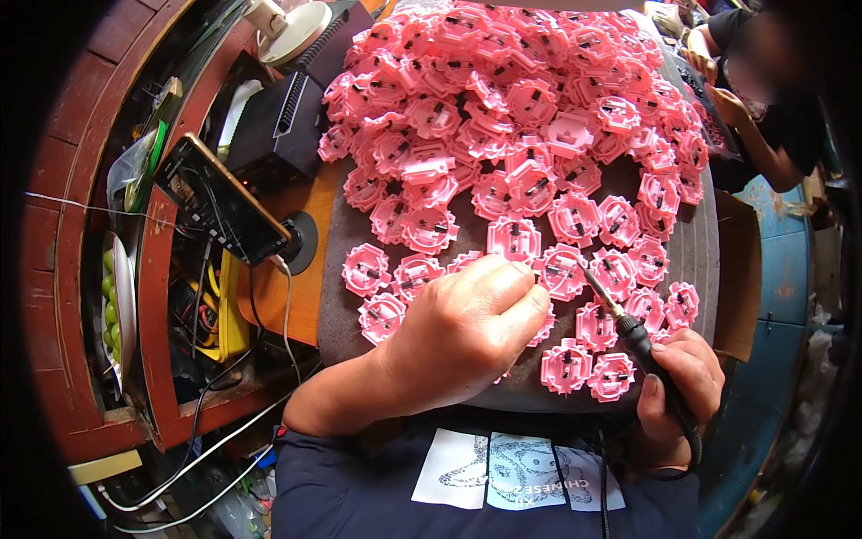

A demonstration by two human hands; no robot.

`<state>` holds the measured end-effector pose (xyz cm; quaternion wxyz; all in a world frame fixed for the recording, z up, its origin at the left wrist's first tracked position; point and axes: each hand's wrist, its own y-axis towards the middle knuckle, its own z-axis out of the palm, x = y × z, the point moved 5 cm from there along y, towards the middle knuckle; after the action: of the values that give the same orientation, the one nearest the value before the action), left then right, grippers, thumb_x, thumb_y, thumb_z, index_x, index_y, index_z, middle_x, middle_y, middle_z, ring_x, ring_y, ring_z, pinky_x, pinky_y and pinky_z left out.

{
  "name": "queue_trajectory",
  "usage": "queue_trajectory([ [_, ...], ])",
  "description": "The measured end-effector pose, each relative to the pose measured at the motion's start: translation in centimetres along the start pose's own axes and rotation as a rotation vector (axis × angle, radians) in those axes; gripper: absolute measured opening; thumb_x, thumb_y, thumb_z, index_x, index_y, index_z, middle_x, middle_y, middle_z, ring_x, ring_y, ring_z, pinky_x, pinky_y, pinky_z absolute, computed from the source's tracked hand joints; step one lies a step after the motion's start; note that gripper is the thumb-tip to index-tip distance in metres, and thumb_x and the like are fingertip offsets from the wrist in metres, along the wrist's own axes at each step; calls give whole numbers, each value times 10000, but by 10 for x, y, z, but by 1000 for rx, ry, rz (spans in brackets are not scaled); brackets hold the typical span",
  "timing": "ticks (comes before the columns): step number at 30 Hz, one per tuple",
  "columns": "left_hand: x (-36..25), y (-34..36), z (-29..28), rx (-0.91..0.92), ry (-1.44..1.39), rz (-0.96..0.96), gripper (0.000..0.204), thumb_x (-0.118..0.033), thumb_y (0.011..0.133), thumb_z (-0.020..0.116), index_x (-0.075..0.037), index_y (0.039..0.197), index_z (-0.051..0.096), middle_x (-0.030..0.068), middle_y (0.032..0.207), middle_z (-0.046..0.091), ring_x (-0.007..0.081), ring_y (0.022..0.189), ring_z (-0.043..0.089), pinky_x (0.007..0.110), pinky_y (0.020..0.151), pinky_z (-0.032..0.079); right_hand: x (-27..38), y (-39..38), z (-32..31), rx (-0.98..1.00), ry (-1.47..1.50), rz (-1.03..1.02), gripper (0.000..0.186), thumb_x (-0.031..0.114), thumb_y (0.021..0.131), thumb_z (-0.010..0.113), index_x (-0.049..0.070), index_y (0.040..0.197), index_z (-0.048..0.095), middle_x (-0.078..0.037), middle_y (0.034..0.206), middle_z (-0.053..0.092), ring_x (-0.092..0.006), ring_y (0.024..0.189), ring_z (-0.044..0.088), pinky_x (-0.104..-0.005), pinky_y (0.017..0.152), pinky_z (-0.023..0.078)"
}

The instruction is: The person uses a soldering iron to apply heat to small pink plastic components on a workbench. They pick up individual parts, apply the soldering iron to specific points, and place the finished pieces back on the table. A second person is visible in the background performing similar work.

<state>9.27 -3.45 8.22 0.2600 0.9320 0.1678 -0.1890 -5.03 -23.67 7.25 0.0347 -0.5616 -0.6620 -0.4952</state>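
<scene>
My right hand grips a soldering iron by its black handle, and the metal tip slants up and left to a pink plastic part. Just left of that part, my left hand is closed with thumb and forefinger pinched together. What the pinch holds, if anything, is too small to make out. Similar pink parts with small black pieces inside lie around both hands, and the left hand hides some of them. Beyond, a large heap of these parts covers the far half of the grey work surface.
To the left, a phone leans on a round black stand beside a black box. White and black cables hang at lower left near a yellow bin. Another person works at the far right.
</scene>
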Motion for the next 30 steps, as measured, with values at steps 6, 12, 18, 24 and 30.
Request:
queue_trajectory([
  [6,9,11,19,60,-2,18,242,37,789,778,26,1018,702,129,947,663,311,817,680,415,701,562,-7,-5,-1,-7,9,37,267,148,827,779,9,1044,710,-104,727,637,-255,598,613,-371,590,503],
  [12,12,11,26,109,0,-4,240,33,791,781,22,1016,701,132,966,669,312,827,684,408,731,571,-10,-3,1,28,35,24,289,137,826,779,13,1076,703,-101,729,641,-255,601,622,-372,589,519],
  [18,15,12,29,94,2,-6,234,26,791,783,21,1011,703,137,977,680,312,832,686,412,735,572,-10,-3,1,29,48,8,281,127,823,779,10,1066,700,-97,724,638,-251,593,621,-370,575,513],
  [24,16,12,31,104,-1,-13,220,16,792,780,17,997,699,135,976,685,316,840,689,412,743,575,-9,0,2,32,50,-12,277,105,812,777,2,1056,696,-98,716,634,-247,578,614,-364,564,507],
  [30,18,11,33,110,1,-12,216,13,794,776,15,995,696,134,975,685,320,848,691,411,753,576,-9,0,2,44,60,-25,291,77,796,771,-4,1064,694,-100,712,632,-246,575,616,-367,556,506],
])
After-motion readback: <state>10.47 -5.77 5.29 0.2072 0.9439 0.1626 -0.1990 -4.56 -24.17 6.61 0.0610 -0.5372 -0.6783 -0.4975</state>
